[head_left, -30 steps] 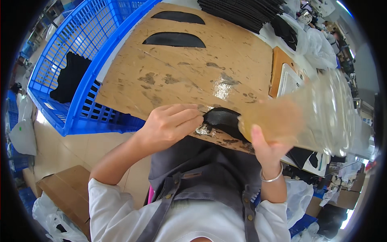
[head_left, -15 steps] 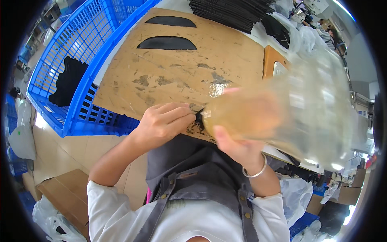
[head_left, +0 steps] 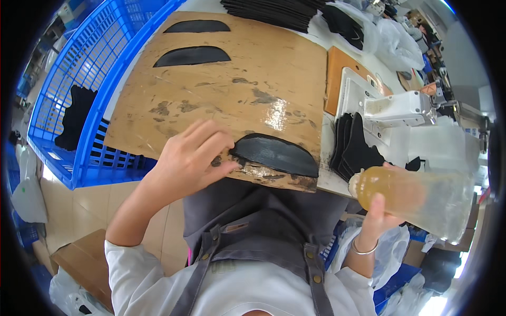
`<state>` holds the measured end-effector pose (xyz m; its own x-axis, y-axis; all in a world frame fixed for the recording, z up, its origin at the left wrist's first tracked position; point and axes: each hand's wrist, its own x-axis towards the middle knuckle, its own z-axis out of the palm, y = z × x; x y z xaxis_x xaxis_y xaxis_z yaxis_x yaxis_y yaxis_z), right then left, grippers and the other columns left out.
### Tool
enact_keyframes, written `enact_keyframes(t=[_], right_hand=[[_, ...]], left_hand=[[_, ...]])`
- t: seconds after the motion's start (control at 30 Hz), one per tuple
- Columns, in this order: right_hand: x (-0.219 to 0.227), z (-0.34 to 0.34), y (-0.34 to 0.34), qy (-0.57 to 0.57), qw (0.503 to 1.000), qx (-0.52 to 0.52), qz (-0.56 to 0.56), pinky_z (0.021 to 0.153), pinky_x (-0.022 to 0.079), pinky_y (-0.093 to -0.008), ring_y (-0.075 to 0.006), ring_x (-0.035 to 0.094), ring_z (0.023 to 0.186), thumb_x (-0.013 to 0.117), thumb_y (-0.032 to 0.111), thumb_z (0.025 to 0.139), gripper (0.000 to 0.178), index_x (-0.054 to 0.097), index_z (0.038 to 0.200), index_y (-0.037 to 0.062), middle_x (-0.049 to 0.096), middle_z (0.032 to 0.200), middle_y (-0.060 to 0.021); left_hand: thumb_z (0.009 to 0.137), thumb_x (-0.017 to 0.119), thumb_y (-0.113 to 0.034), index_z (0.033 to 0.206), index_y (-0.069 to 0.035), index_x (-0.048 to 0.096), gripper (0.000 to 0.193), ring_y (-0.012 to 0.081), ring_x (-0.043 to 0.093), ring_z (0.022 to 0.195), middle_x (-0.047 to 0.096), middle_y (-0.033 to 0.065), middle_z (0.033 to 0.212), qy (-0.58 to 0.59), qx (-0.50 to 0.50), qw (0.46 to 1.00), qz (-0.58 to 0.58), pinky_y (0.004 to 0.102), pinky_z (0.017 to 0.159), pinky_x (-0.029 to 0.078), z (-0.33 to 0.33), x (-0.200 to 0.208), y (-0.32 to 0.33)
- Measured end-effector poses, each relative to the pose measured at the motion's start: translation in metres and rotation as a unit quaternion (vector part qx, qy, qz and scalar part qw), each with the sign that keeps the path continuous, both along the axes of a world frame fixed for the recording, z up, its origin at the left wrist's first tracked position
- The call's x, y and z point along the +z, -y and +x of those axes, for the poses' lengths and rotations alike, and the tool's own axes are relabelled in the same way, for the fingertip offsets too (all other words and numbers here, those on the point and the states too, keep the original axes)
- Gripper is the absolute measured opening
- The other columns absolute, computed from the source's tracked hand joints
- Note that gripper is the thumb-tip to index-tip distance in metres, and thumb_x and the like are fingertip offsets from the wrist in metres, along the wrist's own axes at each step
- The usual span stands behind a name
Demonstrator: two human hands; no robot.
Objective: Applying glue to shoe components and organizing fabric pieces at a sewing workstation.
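Note:
A black half-moon piece lies on the near edge of a brown board, its top shiny as if wet. My left hand is closed at its left end, with thumb and fingers pinching the tip. Off to the right, beyond the board, my right hand grips a clear plastic bottle of yellowish liquid. The bottle lies nearly level, its narrow whitish end toward the board. Farther back on the board rest two similar black pieces, a nearer one and a farther one.
A blue plastic basket with black pieces in it stands left of the board. Right of the board are dark cut pieces and a white sewing machine. A black pleated stack lies at the back.
My right hand has carried the bottle away to the right, uncovering the black piece on the near edge. The view has shifted slightly. My left hand remains at the piece's left end.

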<state>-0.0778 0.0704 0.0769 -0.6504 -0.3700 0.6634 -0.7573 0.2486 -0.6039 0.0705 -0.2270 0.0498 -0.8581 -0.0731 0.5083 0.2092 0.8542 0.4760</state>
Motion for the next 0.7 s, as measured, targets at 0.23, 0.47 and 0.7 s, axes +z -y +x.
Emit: enact_keyframes(t=[0.23, 0.47, 0.7], right_hand=[[-0.007, 0.014, 0.010, 0.128, 0.969, 0.036, -0.207, 0.090, 0.049, -0.0439, -0.0337, 0.057, 0.104, 0.059, 0.041, 0.083, 0.072, 0.031, 0.135, 0.0005, 0.048, 0.118, -0.0196], [-0.013, 0.015, 0.001, 0.237, 0.935, 0.095, -0.245, 0.088, 0.049, -0.0444, -0.0331, 0.058, 0.101, 0.056, 0.043, 0.084, 0.073, 0.027, 0.140, 0.0040, 0.047, 0.117, -0.0184], [-0.019, 0.011, -0.002, 0.268, 0.922, 0.102, -0.259, 0.087, 0.049, -0.0447, -0.0324, 0.058, 0.099, 0.059, 0.044, 0.081, 0.076, 0.029, 0.138, 0.0042, 0.048, 0.115, -0.0173]], left_hand=[[0.064, 0.078, -0.022, 0.098, -0.009, 0.056, 0.043, 0.0268, 0.052, 0.094, 0.054, 0.0063, 0.102, 0.066, -0.114, 0.989, -0.072, 0.0361, 0.082, 0.041, -0.045, 0.027, -0.047], [0.064, 0.078, -0.022, 0.102, -0.008, 0.055, 0.046, 0.0274, 0.050, 0.100, 0.053, 0.0068, 0.103, 0.106, -0.128, 0.981, -0.100, 0.0383, 0.086, 0.041, -0.068, 0.030, -0.055], [0.069, 0.076, -0.018, 0.091, -0.008, 0.058, 0.030, 0.0284, 0.051, 0.099, 0.054, 0.0069, 0.100, 0.137, -0.166, 0.975, -0.049, 0.0390, 0.087, 0.041, -0.076, 0.033, -0.045]])
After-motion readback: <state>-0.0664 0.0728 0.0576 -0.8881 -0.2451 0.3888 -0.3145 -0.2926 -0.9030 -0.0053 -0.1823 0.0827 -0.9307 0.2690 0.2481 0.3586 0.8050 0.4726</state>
